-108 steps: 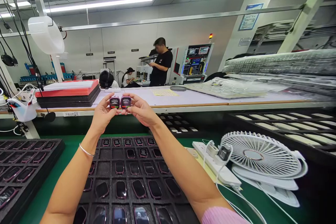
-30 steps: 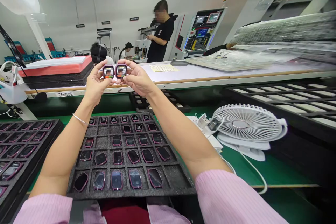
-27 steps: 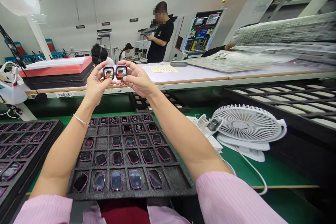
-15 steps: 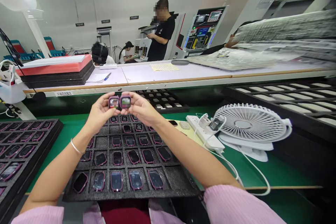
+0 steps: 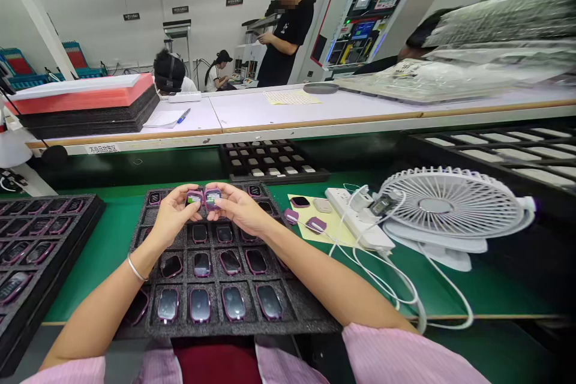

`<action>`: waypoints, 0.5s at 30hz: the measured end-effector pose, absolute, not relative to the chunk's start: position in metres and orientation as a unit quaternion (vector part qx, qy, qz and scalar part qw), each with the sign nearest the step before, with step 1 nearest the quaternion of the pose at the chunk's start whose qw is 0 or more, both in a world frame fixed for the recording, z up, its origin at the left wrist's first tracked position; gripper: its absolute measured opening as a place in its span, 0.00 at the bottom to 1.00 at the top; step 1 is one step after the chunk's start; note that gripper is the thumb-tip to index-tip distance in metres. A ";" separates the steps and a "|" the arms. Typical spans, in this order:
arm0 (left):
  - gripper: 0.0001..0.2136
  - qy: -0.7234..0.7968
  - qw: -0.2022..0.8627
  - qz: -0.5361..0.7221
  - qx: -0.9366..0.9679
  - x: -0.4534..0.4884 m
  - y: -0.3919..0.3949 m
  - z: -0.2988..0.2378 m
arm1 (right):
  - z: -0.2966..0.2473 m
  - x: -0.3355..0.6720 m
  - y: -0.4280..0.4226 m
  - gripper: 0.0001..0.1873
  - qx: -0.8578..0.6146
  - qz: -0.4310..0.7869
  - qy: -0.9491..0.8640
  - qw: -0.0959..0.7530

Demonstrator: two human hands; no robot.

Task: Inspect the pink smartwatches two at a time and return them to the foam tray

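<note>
My left hand (image 5: 173, 216) pinches a small pink-rimmed watch body (image 5: 194, 197) with a lit screen. My right hand (image 5: 238, 210) pinches a second one (image 5: 213, 197) right beside it, the two touching side by side. Both hands hover low over the far half of a black foam tray (image 5: 310, 318) on the green bench. The tray's pockets hold several dark-screened watch bodies (image 5: 200, 304). A thin bracelet (image 5: 135, 268) circles my left wrist.
A second foam tray (image 5: 42, 240) of watch bodies lies at left. At right stand a white desk fan (image 5: 452, 204), a power strip (image 5: 355, 225) with cables, and loose watch bodies (image 5: 315, 225) on a yellow sheet. Other people work at benches behind a white shelf (image 5: 315, 117).
Both hands came down from eye level, with the two watch bodies, to just above the tray. The view tipped down and the screens changed from a picture to a pale display.
</note>
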State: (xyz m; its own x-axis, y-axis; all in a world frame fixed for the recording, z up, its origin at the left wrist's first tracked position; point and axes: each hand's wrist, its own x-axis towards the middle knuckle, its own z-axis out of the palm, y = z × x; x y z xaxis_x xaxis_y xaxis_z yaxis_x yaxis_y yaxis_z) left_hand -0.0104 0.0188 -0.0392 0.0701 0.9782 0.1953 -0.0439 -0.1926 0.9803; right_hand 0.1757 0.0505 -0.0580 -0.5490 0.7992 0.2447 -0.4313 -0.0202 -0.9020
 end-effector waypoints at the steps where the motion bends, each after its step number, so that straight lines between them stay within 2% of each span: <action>1: 0.22 0.420 0.481 0.535 0.554 -0.010 0.019 -0.040 | -0.059 0.176 0.050 0.21 -0.171 0.695 -0.539 0.445; 5: 0.25 0.410 0.505 0.529 0.545 -0.010 0.017 -0.043 | -0.062 0.178 0.050 0.24 -0.171 0.700 -0.532 0.446; 11: 0.23 0.423 0.524 0.511 0.534 -0.009 0.016 -0.048 | -0.070 0.178 0.051 0.17 -0.191 0.692 -0.533 0.447; 15: 0.22 0.421 0.530 0.514 0.526 -0.009 0.017 -0.050 | -0.071 0.178 0.051 0.18 -0.196 0.689 -0.534 0.448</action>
State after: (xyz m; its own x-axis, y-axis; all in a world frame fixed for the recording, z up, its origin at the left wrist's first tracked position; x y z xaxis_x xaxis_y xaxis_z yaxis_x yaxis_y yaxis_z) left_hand -0.0092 0.0170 -0.0498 0.1162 0.9887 0.0946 -0.1020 -0.0829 0.9913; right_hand 0.1781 0.0508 -0.0707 -0.5210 0.8278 0.2080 -0.4084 -0.0278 -0.9124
